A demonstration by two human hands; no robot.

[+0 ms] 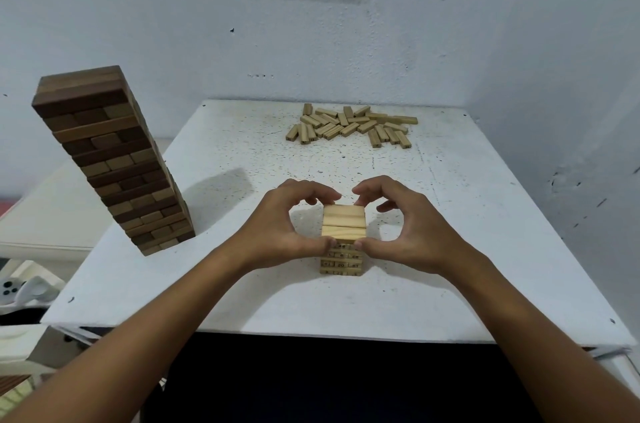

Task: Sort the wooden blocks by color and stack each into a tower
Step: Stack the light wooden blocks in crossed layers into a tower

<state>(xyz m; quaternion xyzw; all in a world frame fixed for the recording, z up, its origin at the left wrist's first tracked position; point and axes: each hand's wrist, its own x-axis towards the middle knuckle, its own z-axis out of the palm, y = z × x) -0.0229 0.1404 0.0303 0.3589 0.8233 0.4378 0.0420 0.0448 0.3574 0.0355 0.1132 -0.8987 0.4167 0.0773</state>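
Wooden blocks of the pale colour are partly stacked: a short light tower [343, 242] stands at lower centre of the frame on the white table [485, 249], a few layers high, with numbers printed on the block ends. Both hands hold its top layer, which shows two blocks lying side by side. The left hand [280, 232] pinches the near and far edges between thumb and curled fingers, and the right hand [412, 232] does the same from the other side, seemingly squaring the layer up.

At the left of the frame the dark tower [110, 159] stands tall and looks finished, so that colour seems done. What is left, by my reckoning, is most of the pale set: a loose pile of light blocks [353, 126] lies at the upper centre of the table, well apart from the hands.

Nothing lies between pile and light tower. The dark tower stands near the left forearm, so a careless sweep could topple it.
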